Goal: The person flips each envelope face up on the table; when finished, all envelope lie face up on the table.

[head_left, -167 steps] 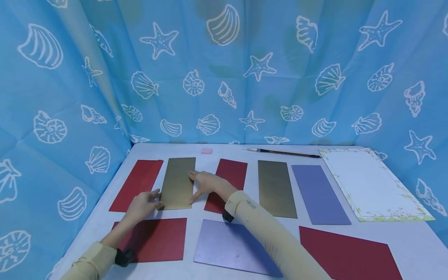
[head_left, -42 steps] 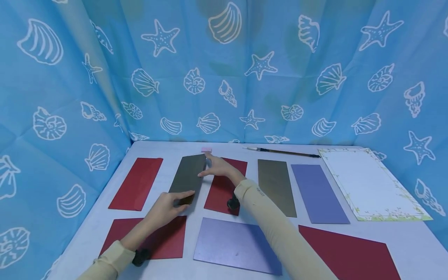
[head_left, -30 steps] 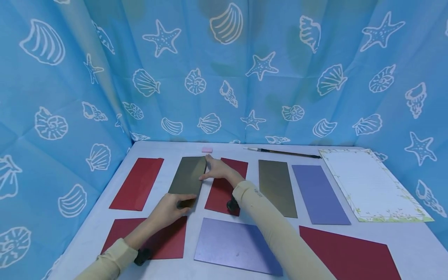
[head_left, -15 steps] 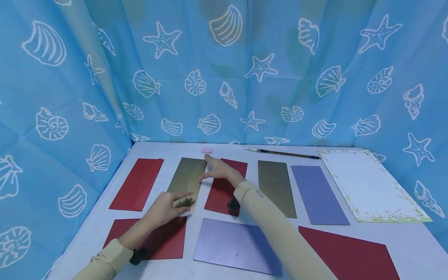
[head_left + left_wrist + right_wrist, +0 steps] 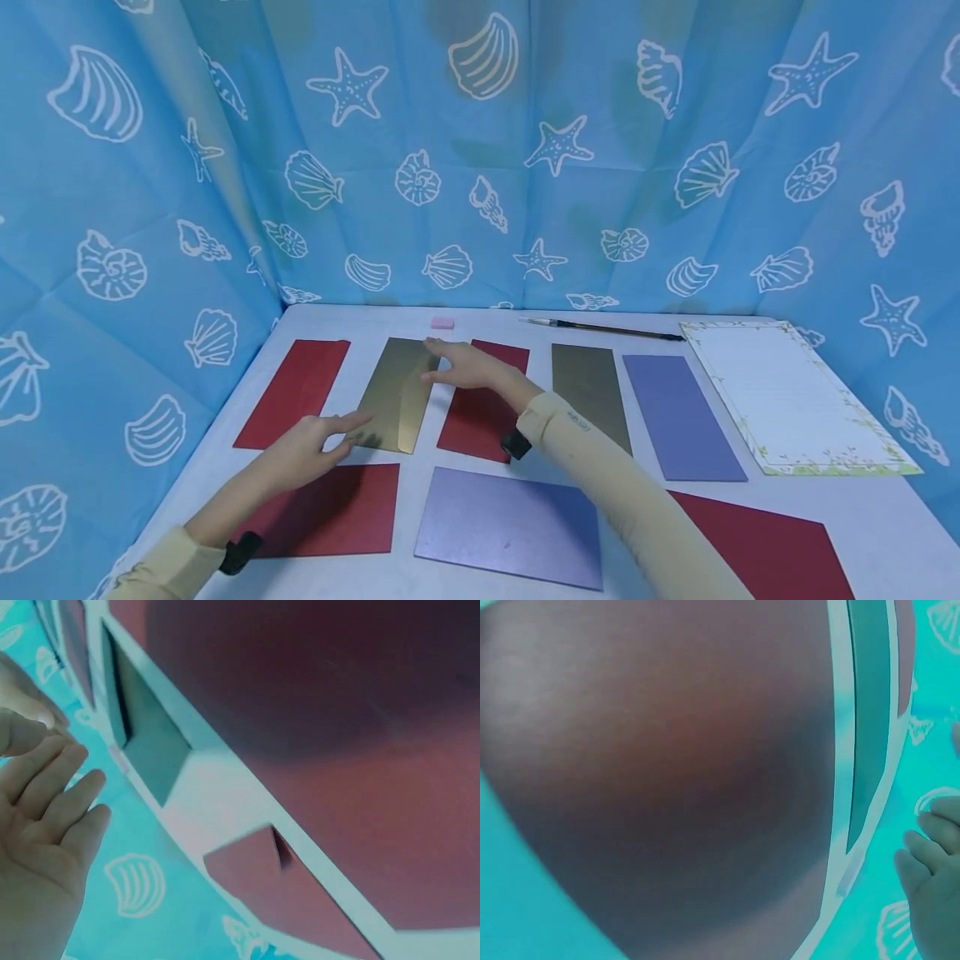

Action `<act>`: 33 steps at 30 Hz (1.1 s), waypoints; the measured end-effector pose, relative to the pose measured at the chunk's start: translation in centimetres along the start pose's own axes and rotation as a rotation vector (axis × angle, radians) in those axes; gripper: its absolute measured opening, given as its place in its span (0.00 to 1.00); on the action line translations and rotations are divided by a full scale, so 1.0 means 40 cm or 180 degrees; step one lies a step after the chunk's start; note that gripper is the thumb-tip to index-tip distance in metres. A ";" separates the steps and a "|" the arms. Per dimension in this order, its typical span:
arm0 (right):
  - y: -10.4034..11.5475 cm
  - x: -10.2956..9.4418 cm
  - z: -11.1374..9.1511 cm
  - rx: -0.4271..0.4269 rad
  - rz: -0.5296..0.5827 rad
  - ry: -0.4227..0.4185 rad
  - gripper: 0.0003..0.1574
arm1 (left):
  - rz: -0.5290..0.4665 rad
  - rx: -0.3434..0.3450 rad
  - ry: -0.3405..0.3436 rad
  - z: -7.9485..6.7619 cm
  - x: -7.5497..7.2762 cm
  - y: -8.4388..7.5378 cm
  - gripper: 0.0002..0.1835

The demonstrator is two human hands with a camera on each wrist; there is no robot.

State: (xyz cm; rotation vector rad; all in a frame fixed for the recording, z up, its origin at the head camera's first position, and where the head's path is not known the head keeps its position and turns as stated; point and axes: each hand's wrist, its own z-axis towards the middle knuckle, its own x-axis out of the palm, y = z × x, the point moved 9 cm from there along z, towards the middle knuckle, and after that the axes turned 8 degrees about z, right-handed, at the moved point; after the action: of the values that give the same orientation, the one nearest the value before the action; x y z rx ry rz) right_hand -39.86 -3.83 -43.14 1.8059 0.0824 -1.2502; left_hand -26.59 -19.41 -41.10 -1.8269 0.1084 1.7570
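Note:
A flat gold paper rectangle (image 5: 390, 392) lies at the table's left centre, leaning right, with a lighter strip down its right side. My left hand (image 5: 303, 450) hovers at its lower left edge, index finger extended and nothing held; the left wrist view also shows this hand (image 5: 45, 840), its fingers loosely straight. At the upper right corner of the gold paper is my right hand (image 5: 472, 367), fingers extended; whether they touch it is unclear. A red rectangle (image 5: 483, 417) lies partly under the right hand. To the left lies another red rectangle (image 5: 292, 392); its raised flap (image 5: 279, 851) shows in the left wrist view.
A second gold rectangle (image 5: 588, 392) and a purple one (image 5: 682, 417) lie to the right, beside a bordered white sheet (image 5: 798, 400). In front are red (image 5: 352, 517), purple (image 5: 502, 525) and red (image 5: 765, 542) rectangles. Behind are a pink eraser-like block (image 5: 442, 323) and a brush (image 5: 607, 327).
The gold paper has shifted right and tilted since the oldest frame. Raised and dark a second ago, it now lies flat. My left hand has drawn back to the left; the right has barely moved lately.

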 end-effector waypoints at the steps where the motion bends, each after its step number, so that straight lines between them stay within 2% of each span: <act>1: 0.006 0.008 -0.005 -0.0018 -0.0063 0.0068 0.43 | 0.0057 0.0003 0.0047 -0.005 0.003 0.002 0.27; 7: 0.028 0.080 -0.035 -0.0020 -0.0507 0.0600 0.34 | 0.0313 -0.0175 0.0355 -0.014 0.045 0.017 0.26; 11: 0.047 0.120 -0.047 -0.0084 -0.0618 0.0811 0.33 | 0.0478 -0.0299 0.0427 -0.010 0.070 0.023 0.26; 19: 0.062 0.142 -0.045 -0.0148 -0.0735 0.0816 0.32 | 0.0459 -0.0606 0.0525 -0.005 0.091 0.044 0.23; 33: 0.057 0.130 -0.031 -0.0192 -0.0683 0.0771 0.31 | 0.0437 -0.0553 0.0637 -0.002 0.090 0.031 0.23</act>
State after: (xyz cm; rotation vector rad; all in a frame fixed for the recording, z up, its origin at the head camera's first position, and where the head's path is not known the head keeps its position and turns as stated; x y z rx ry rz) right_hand -35.29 -6.45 -45.63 1.9263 0.4555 -1.1549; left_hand -26.63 -19.26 -44.90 -2.1655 0.1685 1.7162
